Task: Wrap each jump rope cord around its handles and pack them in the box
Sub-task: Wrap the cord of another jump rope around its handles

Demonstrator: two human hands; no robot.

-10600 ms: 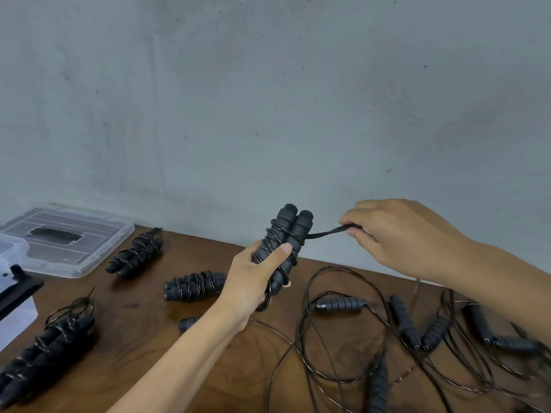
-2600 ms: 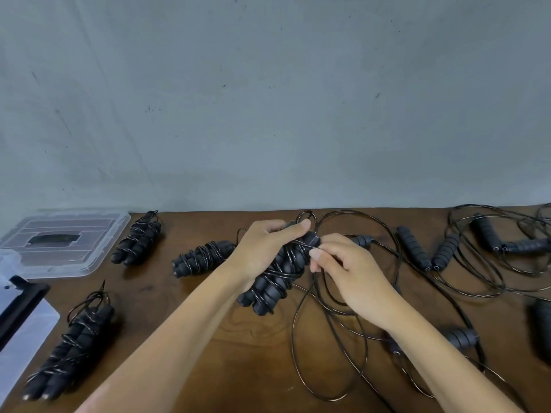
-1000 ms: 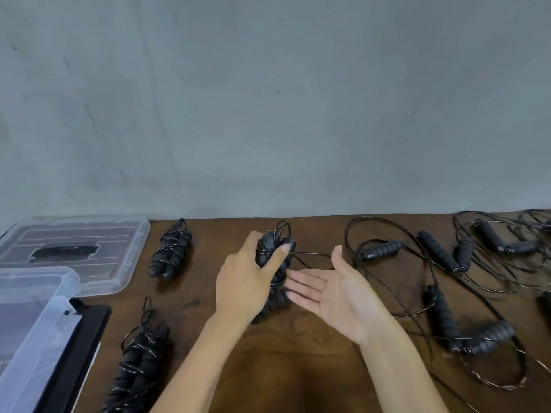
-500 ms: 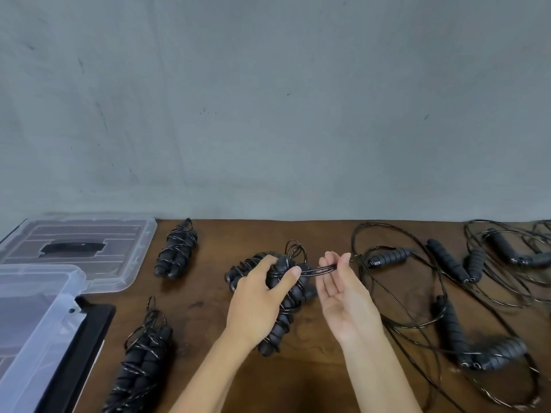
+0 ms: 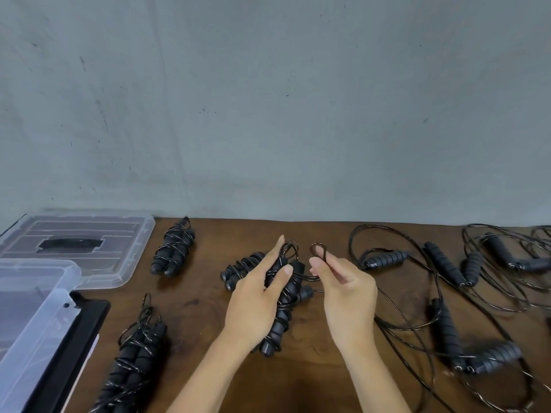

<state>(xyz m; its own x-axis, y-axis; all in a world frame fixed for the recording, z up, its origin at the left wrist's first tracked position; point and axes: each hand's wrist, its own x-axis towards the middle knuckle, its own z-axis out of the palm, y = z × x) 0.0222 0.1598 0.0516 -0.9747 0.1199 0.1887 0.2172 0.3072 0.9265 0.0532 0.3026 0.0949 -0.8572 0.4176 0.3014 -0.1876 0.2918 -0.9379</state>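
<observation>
My left hand [image 5: 253,302] grips a pair of black foam handles with cord wound round them, the wrapped jump rope [image 5: 287,296], just above the brown table [image 5: 208,308]. Its thumb lies across the bundle and its index finger points up. My right hand [image 5: 343,290] is just right of it and pinches a small loop of the cord's end [image 5: 316,248] between thumb and fingers. A clear plastic box [image 5: 32,317] stands at the left edge.
Three more wrapped ropes lie on the table: one at the back [image 5: 174,248], one behind my left hand [image 5: 241,268], one near the front left [image 5: 134,362]. The box lid [image 5: 119,257] lies at the back left. Loose ropes with handles [image 5: 447,326] sprawl over the right side.
My right hand, flat and open beside the bundle half a second ago, now pinches the cord's end into a loop and has lifted it slightly. My left hand keeps its hold.
</observation>
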